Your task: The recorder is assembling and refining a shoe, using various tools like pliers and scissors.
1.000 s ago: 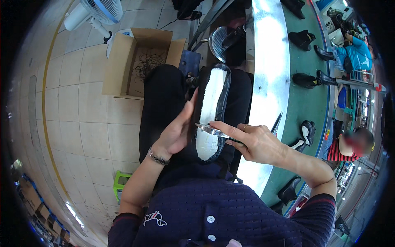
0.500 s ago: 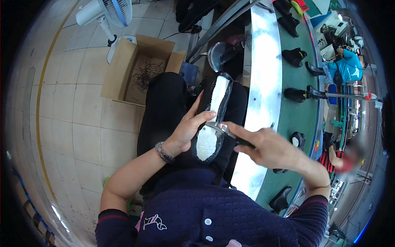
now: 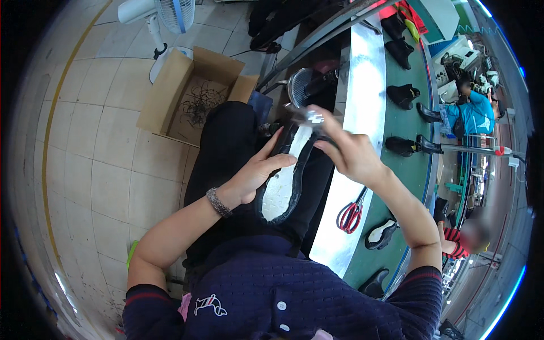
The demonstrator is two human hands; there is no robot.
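A black shoe upper with a white insole bottom [image 3: 279,190] rests sole up across my lap. My left hand [image 3: 258,174] is closed round its side, the thumb lying on the edge of the white sole. My right hand [image 3: 352,152] grips a hammer [image 3: 309,117] with a silver metal head, blurred by motion. The head is over the far end of the shoe; whether it touches the sole I cannot tell. Most of the handle is hidden in my fingers.
Right of my lap runs a metal ledge [image 3: 361,85] bearing red-handled scissors [image 3: 350,216]. Beyond it, a green conveyor belt [image 3: 405,76] carries several black shoes. An open cardboard box [image 3: 164,107] with black scraps stands ahead left, near a fan [image 3: 174,14]. Two people sit farther right.
My right hand and the hammer have moved from the middle of the sole to its far end. The shoe has shifted slightly left and nearer. The scissors now show on the ledge.
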